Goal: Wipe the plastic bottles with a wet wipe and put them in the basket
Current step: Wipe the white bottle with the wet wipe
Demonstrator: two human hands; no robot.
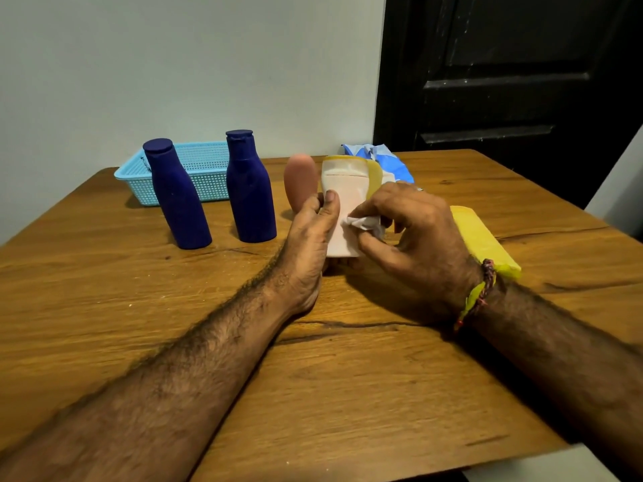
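The left hand (315, 234) grips a pale pink bottle (342, 207) upright on the bench (313, 377). The right hand (414, 231) pinches a white wet wipe (362, 226) against the bottle's front.

Left hand (313, 234) grips pale bottle (342, 200); right hand (414, 231) presses wet wipe (362, 225) against it.

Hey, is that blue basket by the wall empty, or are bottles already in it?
Cannot tell fully. The basket shows no bottle above its rim, but two dark blue bottles standing in front hide part of it.
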